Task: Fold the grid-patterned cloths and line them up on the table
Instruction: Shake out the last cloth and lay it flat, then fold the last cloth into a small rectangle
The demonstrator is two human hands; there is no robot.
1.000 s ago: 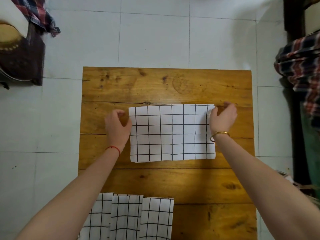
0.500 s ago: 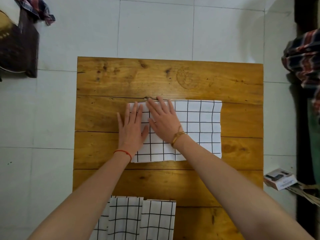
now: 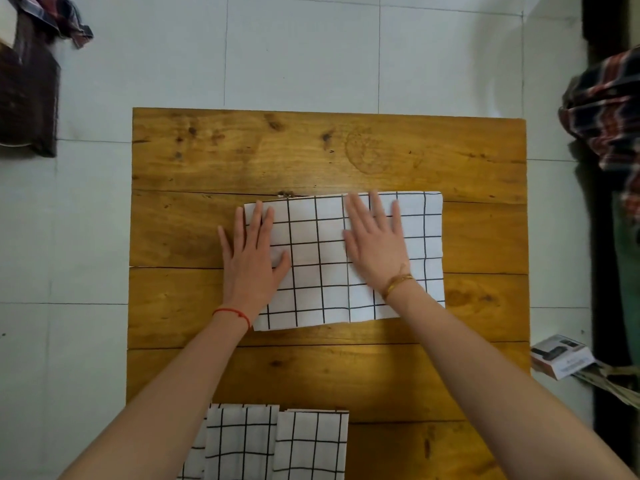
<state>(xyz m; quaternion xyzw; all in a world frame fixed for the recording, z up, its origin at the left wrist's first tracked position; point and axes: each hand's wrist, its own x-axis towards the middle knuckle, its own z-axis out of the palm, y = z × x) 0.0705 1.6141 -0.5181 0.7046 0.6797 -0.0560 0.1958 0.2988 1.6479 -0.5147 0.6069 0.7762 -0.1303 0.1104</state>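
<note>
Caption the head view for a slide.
Both hands, left hand and right hand, press flat on a grid-patterned cloth on the wooden table; folded cloths line the near edge.

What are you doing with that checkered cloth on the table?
A person is folding grid-patterned cloths. Both hands lie flat on a half-folded cloth in the middle of the wooden table: the left hand presses its left edge, and the right hand presses nearer its middle. Folded cloths sit side by side at the table's near edge.
</note>
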